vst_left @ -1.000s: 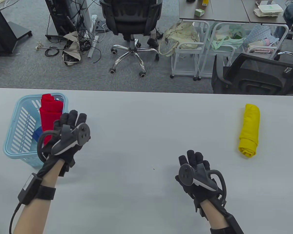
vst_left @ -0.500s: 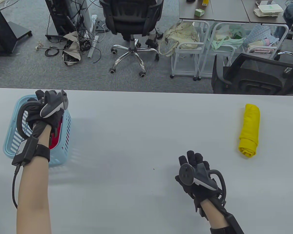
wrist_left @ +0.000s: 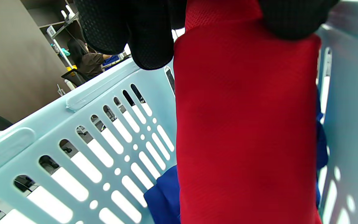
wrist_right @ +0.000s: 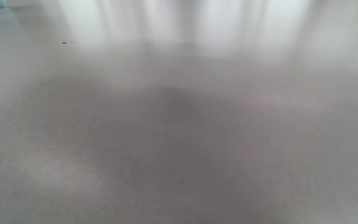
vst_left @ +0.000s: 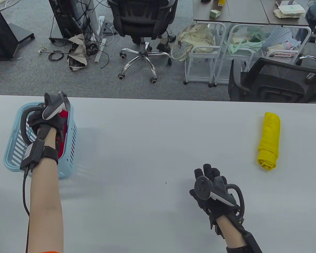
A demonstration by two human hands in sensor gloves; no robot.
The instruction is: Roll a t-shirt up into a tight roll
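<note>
Your left hand (vst_left: pixel 46 122) reaches into the basket (vst_left: pixel 15 155) with fingers (wrist_left: pixel 148 37) curled round the top of the red shirt (wrist_left: pixel 247 124), which hangs below them, while your right hand (vst_left: pixel 209 188) rests loosely spread on the table (vst_left: pixel 152 137).

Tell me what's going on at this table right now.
A person in sensor gloves is working with t-shirts. The left hand is down in the light blue basket, gripping a red shirt that lies on top of a blue one. The right hand rests idle over the bare table, holding nothing. A yellow shirt, already rolled, lies at the far right.
</note>
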